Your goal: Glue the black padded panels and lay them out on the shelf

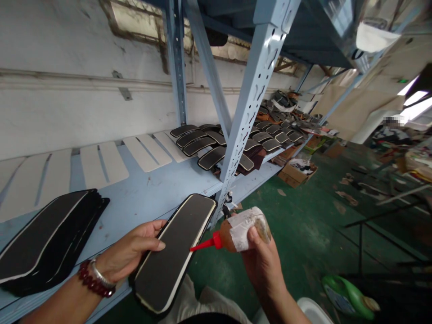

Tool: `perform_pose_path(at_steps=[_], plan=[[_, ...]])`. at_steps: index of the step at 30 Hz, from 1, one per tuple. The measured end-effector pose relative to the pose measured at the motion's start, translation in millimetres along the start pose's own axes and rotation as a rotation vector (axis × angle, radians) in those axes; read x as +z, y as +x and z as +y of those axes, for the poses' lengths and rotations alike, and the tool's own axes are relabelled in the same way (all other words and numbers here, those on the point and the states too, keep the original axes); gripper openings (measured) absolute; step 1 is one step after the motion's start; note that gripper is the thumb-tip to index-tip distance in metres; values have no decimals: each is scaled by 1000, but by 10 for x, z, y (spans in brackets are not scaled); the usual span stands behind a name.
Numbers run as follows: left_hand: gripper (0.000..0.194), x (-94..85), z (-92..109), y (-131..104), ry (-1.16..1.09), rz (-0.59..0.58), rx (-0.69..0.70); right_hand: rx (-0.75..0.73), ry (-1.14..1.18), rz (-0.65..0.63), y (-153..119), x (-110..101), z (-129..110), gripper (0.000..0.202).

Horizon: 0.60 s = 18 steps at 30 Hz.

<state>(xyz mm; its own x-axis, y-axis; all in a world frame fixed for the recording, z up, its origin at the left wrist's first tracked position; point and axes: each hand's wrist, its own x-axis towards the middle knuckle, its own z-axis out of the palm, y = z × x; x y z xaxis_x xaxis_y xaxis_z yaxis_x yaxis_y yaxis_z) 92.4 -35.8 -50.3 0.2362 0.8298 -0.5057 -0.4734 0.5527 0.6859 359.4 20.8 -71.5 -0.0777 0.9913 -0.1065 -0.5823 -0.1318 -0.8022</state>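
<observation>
My left hand grips the long edge of a dark rounded panel, thumb on its grey face and fingers beneath. The panel is tilted and has a pale line running inside its black rim. In my right hand is a glue bottle, lying nearly sideways, with amber contents and a white wrap. Its red nozzle tip meets the panel's right edge, at the pale line. To the left, a stack of similar black panels rests on the blue shelf.
White strips lie in a row along the wall side of the shelf. Further back are many dark panels behind a blue perforated post. A cardboard box and a green jug stand on the green floor.
</observation>
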Motion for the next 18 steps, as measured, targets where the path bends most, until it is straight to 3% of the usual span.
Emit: perform_pose_path(at_steps=[12,18], plan=[[32,41,72,84,23,115,36,11,10,-102,-137,28,-29,56],[26,58,77,140,-34,242,91,-2,13,-102,-175,41,-81,62]])
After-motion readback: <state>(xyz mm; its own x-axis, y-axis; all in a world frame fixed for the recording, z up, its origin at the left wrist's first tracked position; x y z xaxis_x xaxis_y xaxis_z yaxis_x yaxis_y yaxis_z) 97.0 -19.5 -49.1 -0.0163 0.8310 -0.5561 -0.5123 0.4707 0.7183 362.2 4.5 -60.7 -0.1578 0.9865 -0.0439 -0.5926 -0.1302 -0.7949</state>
